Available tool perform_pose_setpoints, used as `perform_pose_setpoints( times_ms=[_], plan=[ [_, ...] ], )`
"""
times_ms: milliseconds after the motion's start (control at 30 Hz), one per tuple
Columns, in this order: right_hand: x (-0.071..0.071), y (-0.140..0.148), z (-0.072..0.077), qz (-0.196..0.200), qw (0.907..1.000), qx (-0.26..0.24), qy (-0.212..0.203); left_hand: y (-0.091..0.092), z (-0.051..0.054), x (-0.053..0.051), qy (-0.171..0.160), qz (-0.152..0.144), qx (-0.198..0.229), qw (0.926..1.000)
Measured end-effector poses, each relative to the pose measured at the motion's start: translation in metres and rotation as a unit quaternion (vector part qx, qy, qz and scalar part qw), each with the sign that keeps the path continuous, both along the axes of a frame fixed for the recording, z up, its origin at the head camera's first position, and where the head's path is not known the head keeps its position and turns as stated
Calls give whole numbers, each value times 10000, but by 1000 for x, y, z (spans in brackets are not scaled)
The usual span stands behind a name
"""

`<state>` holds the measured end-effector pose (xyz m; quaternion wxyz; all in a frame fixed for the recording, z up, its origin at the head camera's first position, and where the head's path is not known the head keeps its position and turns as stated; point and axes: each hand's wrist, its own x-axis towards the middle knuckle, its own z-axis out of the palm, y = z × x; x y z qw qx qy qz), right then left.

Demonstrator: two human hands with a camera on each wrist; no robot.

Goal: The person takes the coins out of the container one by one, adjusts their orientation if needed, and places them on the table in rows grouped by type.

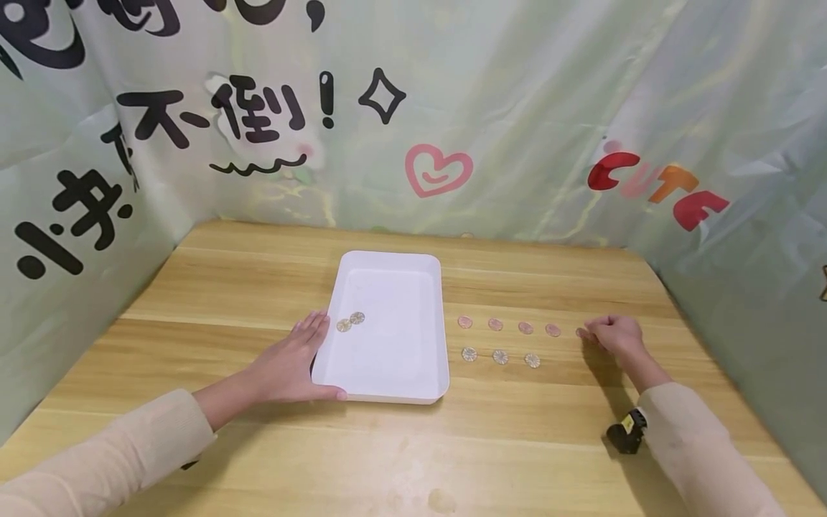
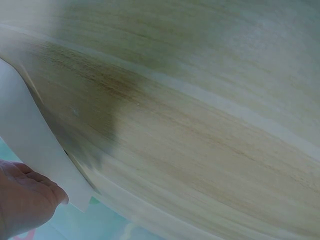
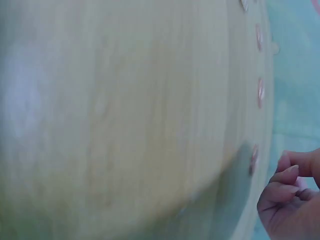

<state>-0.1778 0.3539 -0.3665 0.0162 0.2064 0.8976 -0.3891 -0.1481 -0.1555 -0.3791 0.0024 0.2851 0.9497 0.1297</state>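
Note:
A white rectangular tray (image 1: 394, 359) lies on the wooden table, with two yellowish coins (image 1: 351, 322) inside near its left wall. My left hand (image 1: 297, 359) rests against the tray's front left corner, its fingers extended along the left side and the thumb at the front edge. To the right of the tray, pink coins (image 1: 525, 328) form a back row and silver coins (image 1: 500, 357) a shorter front row. At the right end of the back row, my right hand (image 1: 617, 335) pinches a pink coin (image 1: 581, 332), mostly covered by the fingertips in the head view.
The wooden table (image 1: 323, 459) ends at a printed curtain (image 1: 517, 108) at the back and both sides. A black wrist-worn device (image 1: 627, 431) hangs below my right sleeve. A pale round mark (image 1: 442, 500) shows near the table's front.

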Motion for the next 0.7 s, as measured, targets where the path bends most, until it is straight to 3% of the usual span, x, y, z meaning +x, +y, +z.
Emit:
perform_pose_setpoints(
  times_ms=[267,533,700],
  plan=[
    [-3,-37,13,532,9951,56,835,0,0,-1,7,8,-36,10000],
    [-5,-74,26,1177,9866,-567,974,-1,0,-1,10,9,-104,9999],
    [-8,-97,32,1370,9826,-583,1110,0,1,-1,-50,15,-109,9999]
  ],
)
